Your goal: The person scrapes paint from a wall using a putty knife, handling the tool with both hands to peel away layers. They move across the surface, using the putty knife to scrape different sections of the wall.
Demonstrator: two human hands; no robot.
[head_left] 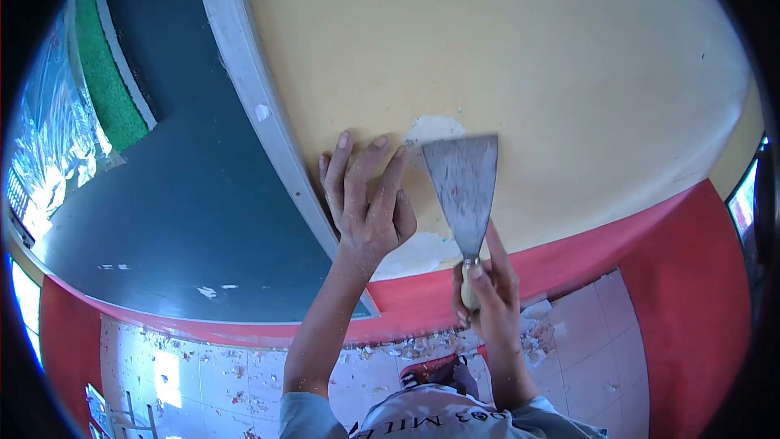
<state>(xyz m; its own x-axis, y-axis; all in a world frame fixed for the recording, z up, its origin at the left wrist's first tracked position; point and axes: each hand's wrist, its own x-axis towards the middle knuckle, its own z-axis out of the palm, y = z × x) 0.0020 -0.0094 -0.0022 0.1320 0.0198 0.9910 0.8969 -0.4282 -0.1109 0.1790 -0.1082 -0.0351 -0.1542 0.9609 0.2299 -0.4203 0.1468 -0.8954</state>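
My right hand grips the pale handle of a wide scraper, its metal blade pointing up the wall. The blade's broad edge lies just beside a bare whitish patch on the cream wall. To the left, my left hand rests against the wall with its fingers spread and slightly bent, holding nothing. A second whitish patch shows lower down, between the hands, partly behind the left wrist.
A dark green board with a grey frame stands left of my left hand. Red paint covers the lower wall. Paint flakes litter the tiled floor. Shiny plastic sheeting hangs at far left.
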